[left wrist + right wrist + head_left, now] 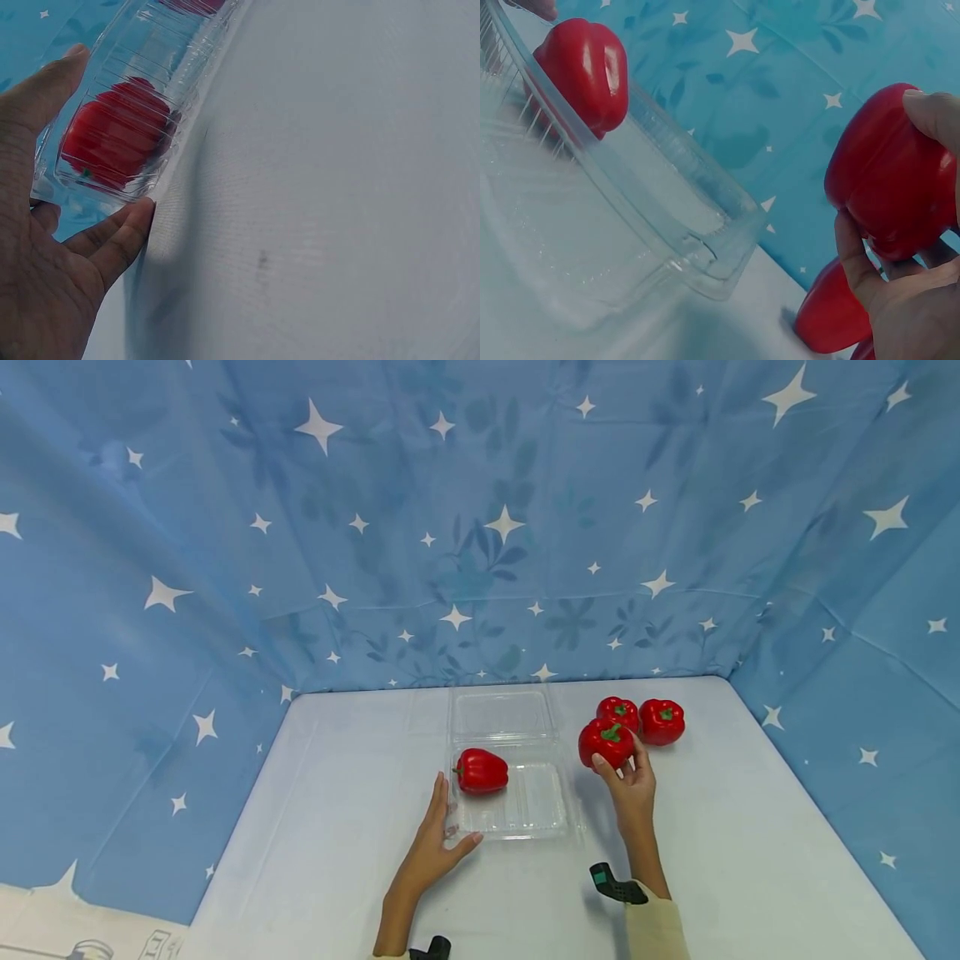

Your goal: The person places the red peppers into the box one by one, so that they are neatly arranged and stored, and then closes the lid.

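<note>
My right hand [636, 787] grips a red bell pepper [604, 743] with a green stem, thumb on one side and fingers under and around it. In the right wrist view the held pepper [889, 169] shows clear of the table. At the left front corner of a clear plastic clamshell box [542, 799], my left hand [432, 847] rests with fairly straight fingers along the side wall and the thumb at the front edge. One red bell pepper [482, 772] lies on its side in the left part of the box, stem to the left; it shows through the ribbed plastic in the left wrist view.
Two more red bell peppers, one in front of the curtain at the back [618, 710] and one to its right [662, 722], sit on the white table [750, 860]. The box's lid [502, 713] lies folded back behind it. A blue star-patterned curtain [480, 568] surrounds the table.
</note>
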